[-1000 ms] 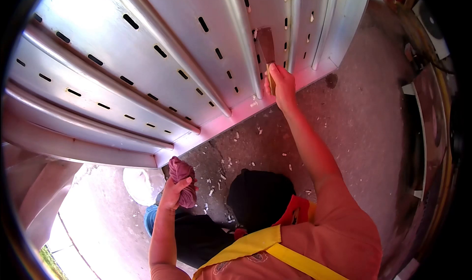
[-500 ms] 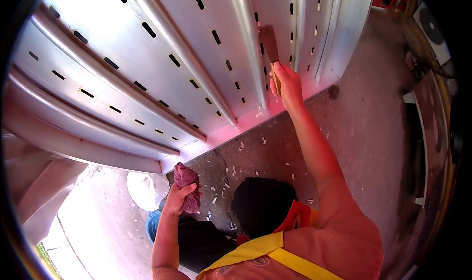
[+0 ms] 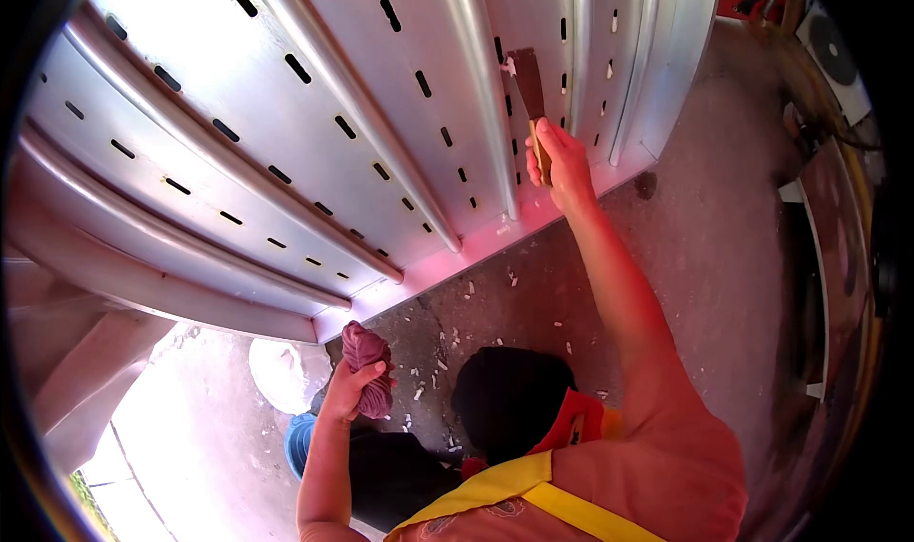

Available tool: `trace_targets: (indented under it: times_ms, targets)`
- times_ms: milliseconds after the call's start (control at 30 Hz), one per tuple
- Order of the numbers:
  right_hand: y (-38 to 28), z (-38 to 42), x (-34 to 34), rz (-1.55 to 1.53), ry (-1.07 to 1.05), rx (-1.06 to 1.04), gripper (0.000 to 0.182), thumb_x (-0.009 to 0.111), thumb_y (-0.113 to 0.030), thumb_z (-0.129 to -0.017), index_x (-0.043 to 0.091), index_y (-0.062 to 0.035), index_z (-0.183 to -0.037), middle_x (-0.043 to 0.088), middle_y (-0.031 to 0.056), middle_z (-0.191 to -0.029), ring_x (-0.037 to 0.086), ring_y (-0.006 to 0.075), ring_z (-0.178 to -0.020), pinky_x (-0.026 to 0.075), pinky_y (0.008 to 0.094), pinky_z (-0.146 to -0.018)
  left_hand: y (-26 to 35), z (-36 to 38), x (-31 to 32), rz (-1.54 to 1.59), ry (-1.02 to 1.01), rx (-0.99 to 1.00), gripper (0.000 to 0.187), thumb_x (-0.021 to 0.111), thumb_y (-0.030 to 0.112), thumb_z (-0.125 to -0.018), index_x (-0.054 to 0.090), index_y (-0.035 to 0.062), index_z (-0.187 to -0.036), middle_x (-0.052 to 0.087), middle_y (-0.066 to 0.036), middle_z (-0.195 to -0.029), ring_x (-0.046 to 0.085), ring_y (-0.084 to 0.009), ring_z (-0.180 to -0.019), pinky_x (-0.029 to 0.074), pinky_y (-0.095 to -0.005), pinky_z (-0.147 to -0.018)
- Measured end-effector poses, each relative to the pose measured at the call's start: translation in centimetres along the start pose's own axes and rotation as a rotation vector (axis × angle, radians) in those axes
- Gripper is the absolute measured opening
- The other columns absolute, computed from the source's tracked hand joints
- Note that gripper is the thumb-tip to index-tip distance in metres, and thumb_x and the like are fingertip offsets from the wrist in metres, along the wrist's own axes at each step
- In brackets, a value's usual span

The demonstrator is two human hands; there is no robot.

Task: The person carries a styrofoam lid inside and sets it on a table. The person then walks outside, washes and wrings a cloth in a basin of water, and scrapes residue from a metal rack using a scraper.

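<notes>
Nudged rightward, the brown flat metal scraper (image 3: pixel 532 106) sits at one o'clock, my right hand's (image 3: pixel 566 163) fingers clamping its handle (image 3: pixel 543 166), leaving the blade (image 3: pixel 526 76) free; at seven, my left hand (image 3: pixel 347 386) clasps a mauve stranded bundle (image 3: pixel 369 359).

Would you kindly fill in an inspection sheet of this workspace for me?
Surface: silvery metal panel with raised round ribs and dark slots.
Job's things: dark flat-bladed scraper with yellowish-brown handle; twisted mauve cloth-like bundle.
Clutter: small white scraps scattered on the grey floor.
Grippers: left hand grips the bundle; right hand holds the scraper by its handle, blade over the panel.
Cables: cannot tell; right edge blurred.
Surroundings: white casing with round dark grille, upper right; pale rounded object, lower left.
</notes>
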State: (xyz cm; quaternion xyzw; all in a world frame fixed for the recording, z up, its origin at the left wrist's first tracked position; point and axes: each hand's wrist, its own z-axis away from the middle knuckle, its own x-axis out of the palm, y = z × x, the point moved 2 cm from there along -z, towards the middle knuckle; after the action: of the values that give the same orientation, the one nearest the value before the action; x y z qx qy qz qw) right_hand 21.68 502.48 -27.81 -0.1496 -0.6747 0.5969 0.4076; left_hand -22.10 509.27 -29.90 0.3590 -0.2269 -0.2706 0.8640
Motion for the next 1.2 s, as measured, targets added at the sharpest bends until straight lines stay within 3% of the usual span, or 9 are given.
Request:
trace_targets:
  times_ms: [133,533,633,800,1033,1200]
  targets:
    - [1.4,0.7,0.3,0.031,0.001,0.057,0.040,0.054,-0.041,-0.093,0.055,-0.0018,-0.085,0.050,0.0041,-0.055,0.044,0.0117,-0.040,0.034,0.0260,-0.037,-0.3,-0.2,0.0,0.015,0.021,0.009,0.045,0.071,0.020,-0.079,0.050,-0.0002,-0.114,0.063,-0.015,-0.093,0.065,-0.0253,-0.076,0.055,-0.0360,-0.067]
    - [-9.1,-3.0,4.8,0.148,-0.020,-0.139,0.041,0.054,-0.042,-0.093,0.055,-0.0013,-0.085,0.051,0.0047,-0.057,0.045,0.0114,-0.042,0.033,0.0257,-0.038,-0.6,-0.4,-0.3,0.026,-0.023,0.015,0.042,0.070,0.018,-0.081,0.050,0.0006,-0.113,0.062,-0.014,-0.093,0.065,-0.0256,-0.076,0.056,-0.0373,-0.066]
    - [-8.1,-2.4,4.0,0.195,-0.001,-0.079,0.042,0.055,-0.042,-0.093,0.055,-0.0014,-0.085,0.051,0.0047,-0.057,0.045,0.0115,-0.042,0.033,0.0258,-0.038,0.1,-0.7,-0.3,0.040,-0.040,0.014,0.041,0.069,0.017,-0.081,0.050,0.0004,-0.113,0.062,-0.014,-0.093,0.065,-0.0254,-0.078,0.056,-0.0377,-0.068]
    - [-12.2,-4.2,6.6,0.075,-0.095,-0.203,0.042,0.054,-0.043,-0.093,0.055,-0.0021,-0.083,0.050,0.0032,-0.058,0.045,0.0110,-0.043,0.033,0.0258,-0.039,0.0,-0.6,0.0,0.039,-0.051,0.017,0.039,0.069,0.016,-0.081,0.052,-0.0004,-0.111,0.063,-0.014,-0.093,0.065,-0.0254,-0.076,0.056,-0.0381,-0.067]
    - [-14.6,-3.7,7.8,0.265,-0.012,-0.137,0.044,0.053,-0.045,-0.092,0.055,-0.0020,-0.082,0.049,0.0035,-0.057,0.044,0.0113,-0.043,0.032,0.0263,-0.040,1.2,0.5,0.4,0.096,-0.055,0.092,0.036,0.071,0.016,-0.081,0.053,0.0012,-0.109,0.061,-0.009,-0.093,0.063,-0.0216,-0.083,0.055,-0.0367,-0.070]
    - [-16.8,-3.7,8.0,0.225,-0.059,-0.128,0.044,0.054,-0.044,-0.092,0.055,-0.0019,-0.081,0.050,0.0042,-0.056,0.044,0.0122,-0.042,0.032,0.0274,-0.039,1.6,0.6,0.1,0.063,-0.065,0.035,0.035,0.071,0.015,-0.081,0.054,0.0005,-0.108,0.061,-0.010,-0.093,0.063,-0.0218,-0.081,0.055,-0.0363,-0.070]
